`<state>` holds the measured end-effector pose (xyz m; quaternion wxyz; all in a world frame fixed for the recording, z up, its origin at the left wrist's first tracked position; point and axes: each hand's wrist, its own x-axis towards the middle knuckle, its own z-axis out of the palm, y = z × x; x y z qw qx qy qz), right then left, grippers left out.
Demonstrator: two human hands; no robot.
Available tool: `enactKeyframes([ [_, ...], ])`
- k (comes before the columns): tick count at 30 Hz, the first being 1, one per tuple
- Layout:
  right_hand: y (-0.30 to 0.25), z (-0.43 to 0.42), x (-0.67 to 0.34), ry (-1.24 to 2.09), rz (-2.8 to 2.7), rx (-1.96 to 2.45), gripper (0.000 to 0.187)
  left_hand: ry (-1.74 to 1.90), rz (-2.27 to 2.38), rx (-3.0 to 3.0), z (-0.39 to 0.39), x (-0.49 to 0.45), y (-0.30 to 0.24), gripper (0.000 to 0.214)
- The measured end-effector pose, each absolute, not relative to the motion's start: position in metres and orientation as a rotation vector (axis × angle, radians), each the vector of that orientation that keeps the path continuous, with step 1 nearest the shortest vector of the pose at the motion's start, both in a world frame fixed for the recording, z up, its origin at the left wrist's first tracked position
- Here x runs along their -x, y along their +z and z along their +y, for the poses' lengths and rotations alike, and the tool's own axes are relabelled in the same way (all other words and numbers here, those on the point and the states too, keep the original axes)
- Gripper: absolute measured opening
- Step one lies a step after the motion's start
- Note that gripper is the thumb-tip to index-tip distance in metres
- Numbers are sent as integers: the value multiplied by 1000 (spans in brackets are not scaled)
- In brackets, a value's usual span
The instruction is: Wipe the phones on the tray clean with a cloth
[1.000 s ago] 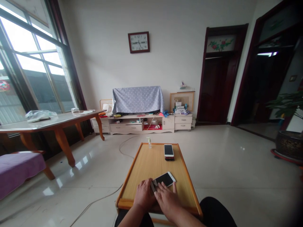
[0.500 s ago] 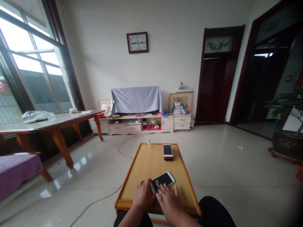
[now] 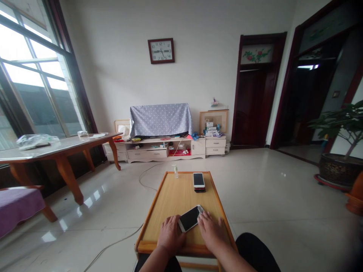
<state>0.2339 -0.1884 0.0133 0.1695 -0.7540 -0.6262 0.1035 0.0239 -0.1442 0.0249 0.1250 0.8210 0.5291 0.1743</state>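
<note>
A white-framed smartphone point(image 3: 189, 219) with a dark screen lies at a slant on the wooden tray table point(image 3: 170, 196). My left hand point(image 3: 170, 230) grips its lower left end, the fingers bent against the edge and the thumb side hidden. At the phone's upper right end is my right hand point(image 3: 210, 229), its fingertips pressing a small whitish, crumpled piece like a wipe point(image 3: 200, 209) onto the glass. The exact material of that piece is too small to make out.
A stack of phones point(image 3: 199, 182) lies at the table's far right, and a small clear pump bottle point(image 3: 176, 172) stands at the far left. My knee point(image 3: 255, 251) is by the right edge. A cable point(image 3: 119, 241) runs along the floor on the left.
My right hand has slid the whitish piece from the phone's lower left part up and right to its upper right end. The left hand stays on the phone. The view has shifted slightly.
</note>
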Motion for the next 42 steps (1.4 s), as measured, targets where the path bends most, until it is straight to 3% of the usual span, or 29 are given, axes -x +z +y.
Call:
enactKeyframes([
  [11,25,-219,-174,423,-2011,1773,57,426,1561,-2373,-142,-23,24,57],
  [21,41,-193,-224,276,-1749,2162,65,473,1582,-2374,-142,-25,23,61],
  [28,38,-212,-166,439,-1957,1811,59,462,1559,-2366,-141,-24,24,54],
  [37,37,-189,-220,271,-1743,2135,61,471,1586,-2371,-141,-25,24,60],
  [42,37,-200,-187,354,-1899,1985,64,464,1573,-2356,-143,-26,27,55],
])
